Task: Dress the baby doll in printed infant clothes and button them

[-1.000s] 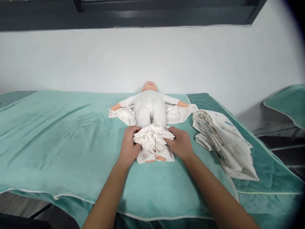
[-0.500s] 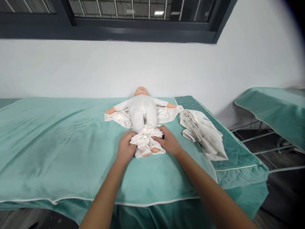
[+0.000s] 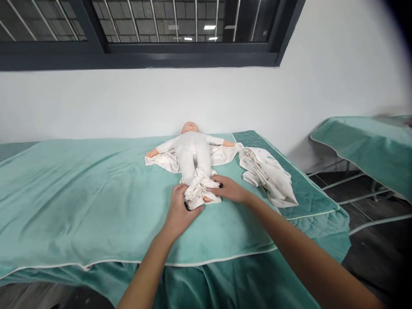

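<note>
A baby doll [image 3: 193,148] with a white body lies on its back, its arms spread and its head toward the wall. White printed baby trousers [image 3: 201,184] are bunched around its lower legs; one foot [image 3: 206,199] shows at the hem. My left hand [image 3: 180,210] curls round the left side of the bunched cloth, thumb spread below it near the hem. On the other side, my right hand [image 3: 229,189] pinches the fabric between thumb and fingers. Under the doll's arms lies a spread white printed garment [image 3: 164,160].
Another crumpled white printed garment [image 3: 272,176] lies right of the doll. Everything rests on a green-covered bed [image 3: 80,206] against a white wall [image 3: 135,105]. A barred window [image 3: 180,30] is above. At right stands another green-covered bed [image 3: 373,146] with a metal frame.
My left hand has shifted lower along the trousers, its thumb now beneath the hem. The doll's left-side foot is now covered. My view has tilted up slightly.
</note>
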`<state>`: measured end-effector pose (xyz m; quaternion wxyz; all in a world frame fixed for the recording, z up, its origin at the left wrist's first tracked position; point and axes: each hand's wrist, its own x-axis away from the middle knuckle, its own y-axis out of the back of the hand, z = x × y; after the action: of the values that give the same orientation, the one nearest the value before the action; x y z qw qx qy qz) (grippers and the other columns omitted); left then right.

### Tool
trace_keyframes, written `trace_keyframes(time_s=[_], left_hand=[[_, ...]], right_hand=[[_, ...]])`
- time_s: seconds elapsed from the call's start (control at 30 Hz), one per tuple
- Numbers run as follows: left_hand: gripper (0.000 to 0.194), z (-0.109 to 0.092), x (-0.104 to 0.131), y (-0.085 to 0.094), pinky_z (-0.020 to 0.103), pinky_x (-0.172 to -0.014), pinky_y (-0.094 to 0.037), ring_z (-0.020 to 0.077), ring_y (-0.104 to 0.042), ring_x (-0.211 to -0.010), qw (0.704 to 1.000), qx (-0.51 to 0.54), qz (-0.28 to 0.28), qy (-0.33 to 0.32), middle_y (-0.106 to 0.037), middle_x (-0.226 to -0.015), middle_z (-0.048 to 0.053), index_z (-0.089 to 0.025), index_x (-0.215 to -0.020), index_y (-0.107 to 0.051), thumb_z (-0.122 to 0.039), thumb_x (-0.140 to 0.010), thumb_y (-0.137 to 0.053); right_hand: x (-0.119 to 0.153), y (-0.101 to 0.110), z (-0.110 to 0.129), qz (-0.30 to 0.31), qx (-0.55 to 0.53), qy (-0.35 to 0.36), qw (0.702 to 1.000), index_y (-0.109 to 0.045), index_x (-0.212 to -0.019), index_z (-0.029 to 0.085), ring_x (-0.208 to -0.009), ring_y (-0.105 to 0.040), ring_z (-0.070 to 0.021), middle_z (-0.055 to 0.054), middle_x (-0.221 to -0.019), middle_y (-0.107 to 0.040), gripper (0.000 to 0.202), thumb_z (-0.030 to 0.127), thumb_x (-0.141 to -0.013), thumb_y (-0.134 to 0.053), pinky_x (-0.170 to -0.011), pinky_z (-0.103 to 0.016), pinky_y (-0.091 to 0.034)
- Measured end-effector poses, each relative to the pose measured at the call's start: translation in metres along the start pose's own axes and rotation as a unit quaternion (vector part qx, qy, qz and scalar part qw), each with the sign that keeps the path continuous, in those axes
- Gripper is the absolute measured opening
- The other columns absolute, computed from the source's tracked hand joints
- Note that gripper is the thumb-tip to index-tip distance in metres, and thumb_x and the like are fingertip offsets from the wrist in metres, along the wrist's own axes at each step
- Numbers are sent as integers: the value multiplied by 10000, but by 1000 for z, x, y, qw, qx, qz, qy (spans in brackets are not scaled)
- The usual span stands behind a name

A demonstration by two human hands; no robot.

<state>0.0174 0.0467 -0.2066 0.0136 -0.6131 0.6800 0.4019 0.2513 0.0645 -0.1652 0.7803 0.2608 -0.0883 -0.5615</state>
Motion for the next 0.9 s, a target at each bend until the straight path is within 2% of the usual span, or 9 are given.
trace_keyframes(time_s=[0.07,0.17,0.27,0.37,0.53,0.67,0.77,0.83,0.9], left_hand=[[586,1,-1,-2,445,-995,-449,276,-505,-1190,1000,-8,-19,1,-483,-1206,97,-221,-1163,-463,-303,-683,-789],[498,-2,-2,3,368,-843,-501,229,-589,-1000,998,-4,0,56,-549,-1102,59,-223,-1085,-486,-345,-699,-775],[541,-14,-5,17,324,-749,-503,209,-624,-895,990,8,25,138,-610,-1044,30,-234,-1084,-475,-382,-671,-792],[547,-31,-9,37,318,-776,-507,215,-646,-947,987,33,47,148,-642,-1098,36,-242,-1147,-460,-330,-697,-759],[448,-60,-8,76,307,-763,-519,224,-662,-938,968,78,183,155,-680,-1107,32,-245,-1145,-534,-299,-739,-714],[144,-88,-8,115,284,-727,-520,218,-645,-881,935,90,325,109,-692,-978,28,-222,-931,-638,-306,-815,-624],[242,-118,-20,147,290,-814,-528,242,-634,-993,902,112,403,105,-686,-1073,45,-209,-1008,-644,-365,-823,-630],[361,-138,-34,166,291,-841,-527,253,-627,-1041,888,111,429,127,-686,-1118,44,-216,-1106,-628,-389,-792,-670],[336,-156,-48,184,276,-801,-524,240,-631,-1000,901,76,411,120,-691,-1094,36,-218,-1065,-635,-371,-771,-687]], right_hand=[[10,1,10,41,0,-12,999,-608,-933,192,-779,-524,-147,19,-853,-587,386,538,-777,-676,-681,-249,-414],[18,-2,22,42,63,-22,997,-610,-973,196,-768,-543,-163,6,-874,-621,484,524,-662,-782,-651,-252,-412],[19,-7,33,28,127,-27,991,-625,-866,202,-726,-545,-161,12,-813,-639,330,455,-699,-757,-638,-252,-398],[19,-7,47,37,123,-24,991,-665,-875,216,-755,-580,-170,10,-859,-687,161,311,-746,-678,-677,-255,-416],[26,10,77,137,98,-33,985,-685,-928,231,-800,-590,-181,21,-904,-689,209,338,-749,-678,-697,-258,-425],[37,33,110,253,75,-69,962,-669,-846,214,-722,-548,-145,31,-796,-628,279,459,-727,-732,-623,-236,-386],[39,50,140,329,54,-70,940,-640,-863,200,-670,-490,-117,34,-754,-559,368,526,-726,-742,-578,-227,-355],[36,60,164,345,51,-68,935,-608,-874,200,-634,-458,-103,39,-734,-508,410,589,-771,-689,-558,-227,-354],[33,71,190,324,80,-58,941,-567,-820,199,-598,-432,-96,41,-698,-453,440,638,-829,-599,-547,-233,-358]])
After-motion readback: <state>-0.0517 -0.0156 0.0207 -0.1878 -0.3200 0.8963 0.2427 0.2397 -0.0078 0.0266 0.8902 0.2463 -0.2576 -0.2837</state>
